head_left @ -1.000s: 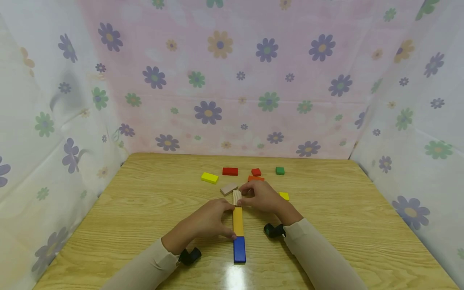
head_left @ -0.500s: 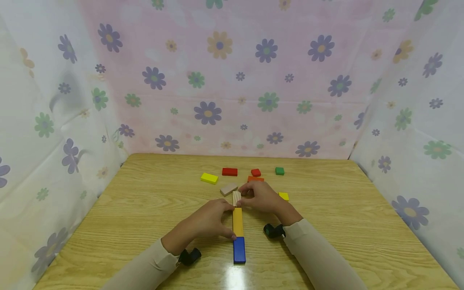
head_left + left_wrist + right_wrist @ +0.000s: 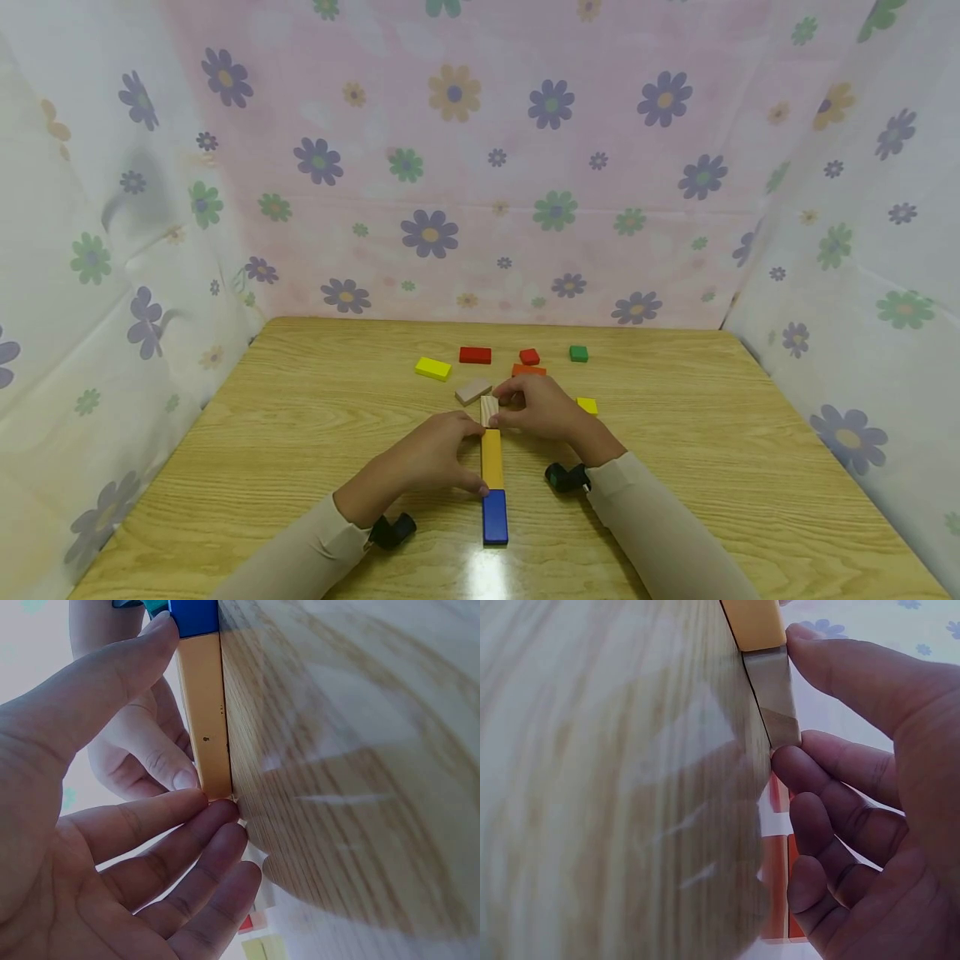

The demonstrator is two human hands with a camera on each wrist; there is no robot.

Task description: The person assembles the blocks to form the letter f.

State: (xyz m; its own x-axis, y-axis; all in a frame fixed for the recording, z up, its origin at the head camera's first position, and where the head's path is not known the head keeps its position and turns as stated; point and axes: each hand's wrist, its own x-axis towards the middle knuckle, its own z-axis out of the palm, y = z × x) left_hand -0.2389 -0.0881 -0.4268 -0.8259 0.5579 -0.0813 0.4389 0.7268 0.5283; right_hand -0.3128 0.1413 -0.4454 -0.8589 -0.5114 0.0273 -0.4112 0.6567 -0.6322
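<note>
Three wooden blocks lie end to end in a line on the table: a blue block [image 3: 495, 518] nearest, an orange-yellow block [image 3: 492, 460] in the middle, a plain wood block [image 3: 488, 408] farthest. My left hand [image 3: 429, 454] holds the orange-yellow block between thumb and index finger, the thumb at its joint with the blue one. In the left wrist view, the index fingertip meets the far end of the orange-yellow block [image 3: 204, 712]. From the right side, my right hand [image 3: 547, 408] holds the plain block [image 3: 771, 682] lengthwise, thumb near the joint, index finger at the far end.
Beyond the line lie a second plain block [image 3: 473, 392], a yellow block [image 3: 433, 369], a dark red block [image 3: 476, 356], a small red block [image 3: 530, 357], a green block [image 3: 579, 354] and an orange block [image 3: 529, 369]. A small yellow block [image 3: 587, 406] is right of my right hand.
</note>
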